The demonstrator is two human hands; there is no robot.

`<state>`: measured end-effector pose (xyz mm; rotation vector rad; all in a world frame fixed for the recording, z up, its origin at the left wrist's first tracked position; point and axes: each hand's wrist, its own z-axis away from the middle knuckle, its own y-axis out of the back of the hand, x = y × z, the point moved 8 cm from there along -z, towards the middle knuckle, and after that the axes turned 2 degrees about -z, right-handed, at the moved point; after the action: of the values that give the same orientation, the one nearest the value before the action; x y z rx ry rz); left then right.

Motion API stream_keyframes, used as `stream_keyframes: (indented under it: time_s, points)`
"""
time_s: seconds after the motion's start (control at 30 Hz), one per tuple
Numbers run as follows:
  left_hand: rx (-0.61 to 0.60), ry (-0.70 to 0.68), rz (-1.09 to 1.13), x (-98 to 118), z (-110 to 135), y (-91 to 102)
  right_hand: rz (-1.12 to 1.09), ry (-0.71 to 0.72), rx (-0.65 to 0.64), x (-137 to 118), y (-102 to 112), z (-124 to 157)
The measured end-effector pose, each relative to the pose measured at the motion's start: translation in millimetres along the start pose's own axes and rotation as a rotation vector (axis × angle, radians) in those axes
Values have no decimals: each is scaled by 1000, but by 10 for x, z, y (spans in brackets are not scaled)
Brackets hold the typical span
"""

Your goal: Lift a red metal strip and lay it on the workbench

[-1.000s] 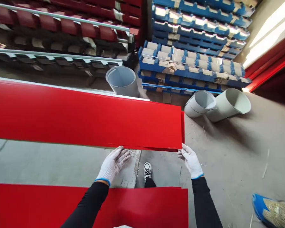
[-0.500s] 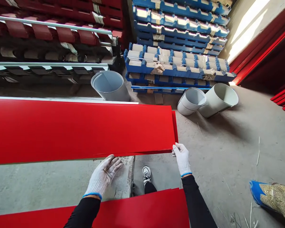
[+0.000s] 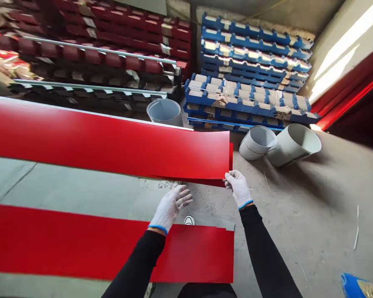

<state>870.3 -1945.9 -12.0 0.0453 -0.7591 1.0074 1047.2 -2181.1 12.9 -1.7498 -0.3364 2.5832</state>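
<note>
Two gloved hands at a pile of red sheets; clock positions are read from the centre of the view. The top sheet point(image 3: 112, 138) extends from 9 o'clock to its free end just past centre at 3 o'clock, resting on at least one further red sheet point(image 3: 231, 154), whose margin shows beyond that end. At 4 o'clock, the right hand point(image 3: 238, 189) pinches the top sheet's near corner between thumb and fingers. Between 6 and 7 o'clock, the left hand point(image 3: 169, 207), fingers extended and slightly spread, holds nothing and lies just beside the near edge; whether its thumb touches cannot be told. The step in hand appears to be separating the top sheet at its corner, which looks slightly raised. The next move would call for a left-hand grip on that long edge, since so thin a sheet may flex.

Counts: one second red pile point(image 3: 81, 240), from 8 to 5 o'clock, its layers not countable; three rolled cylinders, one at 11 o'clock point(image 3: 164, 112) and two side by side at 3 o'clock point(image 3: 257, 144); one shoe point(image 3: 189, 220) at 6 o'clock. Blue panels point(image 3: 248, 101) at 2 o'clock are too layered to count.
</note>
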Motion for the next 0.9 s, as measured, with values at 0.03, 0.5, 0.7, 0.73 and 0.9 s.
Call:
stream_keyframes:
  time_s: [0.03,0.5,0.7,0.73,0.9]
  points:
    - [-44,-3,35,-117,93,-145,9,-1,-35,-60,-31,9]
    - [-24,-98,656,-537,323,-975,202,-28,-354,-113,-297,521]
    - [386,-272,638,-724,79,-784,545,51,-474,-156,222,-3]
    - [423,-295,624,-776,55,-746,617,89,-467,-309,297,-277]
    - [535,-344,587,-929,-5,-609,1013,345,-579,-1000,-109,-1644]
